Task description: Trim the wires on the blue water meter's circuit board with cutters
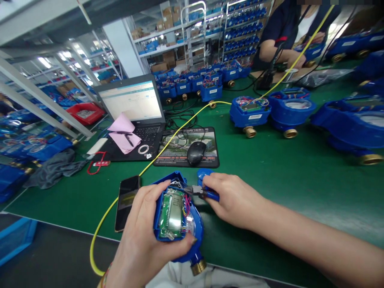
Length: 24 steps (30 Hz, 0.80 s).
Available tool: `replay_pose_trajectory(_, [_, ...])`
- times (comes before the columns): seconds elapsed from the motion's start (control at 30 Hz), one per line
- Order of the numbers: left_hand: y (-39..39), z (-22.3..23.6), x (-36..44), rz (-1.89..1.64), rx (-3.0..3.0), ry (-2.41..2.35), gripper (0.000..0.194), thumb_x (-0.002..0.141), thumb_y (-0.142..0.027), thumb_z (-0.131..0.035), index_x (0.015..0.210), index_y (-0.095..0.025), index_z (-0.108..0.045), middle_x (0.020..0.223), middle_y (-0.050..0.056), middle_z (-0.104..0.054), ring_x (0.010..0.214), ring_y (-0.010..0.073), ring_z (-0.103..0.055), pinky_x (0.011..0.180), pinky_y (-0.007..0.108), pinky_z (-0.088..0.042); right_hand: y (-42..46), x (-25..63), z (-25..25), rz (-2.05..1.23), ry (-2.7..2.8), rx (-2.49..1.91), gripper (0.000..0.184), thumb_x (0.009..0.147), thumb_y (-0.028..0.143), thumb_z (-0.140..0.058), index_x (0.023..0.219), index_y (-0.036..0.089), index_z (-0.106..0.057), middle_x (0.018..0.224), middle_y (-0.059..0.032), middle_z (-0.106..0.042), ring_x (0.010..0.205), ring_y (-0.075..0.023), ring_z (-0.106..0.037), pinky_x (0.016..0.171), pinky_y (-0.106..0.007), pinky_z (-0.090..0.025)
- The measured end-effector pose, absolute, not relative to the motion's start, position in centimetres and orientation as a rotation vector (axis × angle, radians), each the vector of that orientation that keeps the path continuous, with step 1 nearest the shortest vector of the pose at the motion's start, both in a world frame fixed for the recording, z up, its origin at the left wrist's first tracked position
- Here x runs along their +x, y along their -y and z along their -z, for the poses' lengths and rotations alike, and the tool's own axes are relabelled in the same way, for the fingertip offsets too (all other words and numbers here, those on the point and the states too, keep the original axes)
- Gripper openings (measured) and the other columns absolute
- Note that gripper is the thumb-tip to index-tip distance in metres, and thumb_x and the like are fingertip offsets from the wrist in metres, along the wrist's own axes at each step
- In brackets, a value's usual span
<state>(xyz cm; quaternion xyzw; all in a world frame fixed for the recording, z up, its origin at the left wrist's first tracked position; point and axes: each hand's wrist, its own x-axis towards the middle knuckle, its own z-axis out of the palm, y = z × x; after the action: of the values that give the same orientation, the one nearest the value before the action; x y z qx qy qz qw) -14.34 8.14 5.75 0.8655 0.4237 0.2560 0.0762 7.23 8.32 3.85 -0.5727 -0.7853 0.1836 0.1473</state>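
Note:
My left hand (150, 224) grips a blue water meter (196, 224) with a brass threaded end, tilted up near the table's front edge. Its housing is uncovered, showing a green circuit board (172, 214) with a small lit display and red, blue and yellow wires. In my right hand (231, 198) is a pair of blue-handled pliers or cutters (196, 191), the jaws at the housing's upper edge beside the wires. Whether the jaws touch anything is too small to tell. A blue round part (204, 173) shows just behind my right fingers.
A phone (128, 200) lies left of the meter, a yellow cable (180, 129) running past it. Beyond are a laptop (132, 108), a mouse (196, 153) on its mat, and several blue meters (250, 112). Another person's hands (295, 58) work at the far right.

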Motion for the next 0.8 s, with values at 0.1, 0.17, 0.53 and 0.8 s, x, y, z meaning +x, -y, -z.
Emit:
replay_pose_trajectory(0.1, [-8.2, -5.4, -14.4, -0.786, 2.522, -1.266, 0.064, 0.073, -0.033, -0.069, 0.130, -0.021, -0.041, 0.123, 0.007, -0.050, 0.112, 0.0253, -0.050, 0.098, 0.039, -0.045, -8.5, 7.6, -4.3, -0.672, 2.122, -1.559, 0.008, 0.085, 0.015, -0.058, 0.077, 0.016, -0.057, 0.074, -0.0017, -0.061, 0.068, -0.0155, -0.056, 0.062, -0.026, -0.037])
replay_pose_trajectory(0.17, [-8.2, -5.2, -14.5, -0.809, 2.500, -1.277, 0.064, 0.074, -0.034, -0.069, 0.130, -0.021, -0.041, 0.124, 0.008, -0.049, 0.113, 0.0256, -0.049, 0.098, 0.039, -0.045, -8.7, 7.9, -4.5, -0.643, 2.094, -1.544, 0.005, 0.086, 0.015, -0.058, 0.081, 0.016, -0.058, 0.077, -0.0023, -0.061, 0.071, -0.0157, -0.055, 0.065, -0.027, -0.038])
replay_pose_trajectory(0.53, [-8.3, -5.2, -14.4, -0.849, 2.513, -1.247, 0.065, 0.073, -0.036, -0.070, 0.130, -0.020, -0.043, 0.122, 0.004, -0.050, 0.112, 0.0203, -0.049, 0.100, 0.030, -0.041, -8.2, 7.9, -4.2, -0.230, 2.332, -1.625, 0.014, 0.081, 0.018, -0.058, 0.095, 0.016, -0.059, 0.094, -0.0086, -0.057, 0.087, -0.0263, -0.051, 0.070, -0.036, -0.036])
replay_pose_trajectory(0.8, [-8.5, -5.3, -14.3, -0.840, 2.551, -1.229, 0.064, 0.073, -0.035, -0.069, 0.129, -0.017, -0.043, 0.122, 0.003, -0.050, 0.112, 0.0175, -0.049, 0.101, 0.024, -0.038, -7.9, 7.7, -5.0, -0.183, 2.340, -1.677, 0.012, 0.081, 0.019, -0.060, 0.092, 0.018, -0.059, 0.091, -0.0080, -0.057, 0.086, -0.0262, -0.052, 0.067, -0.035, -0.033])
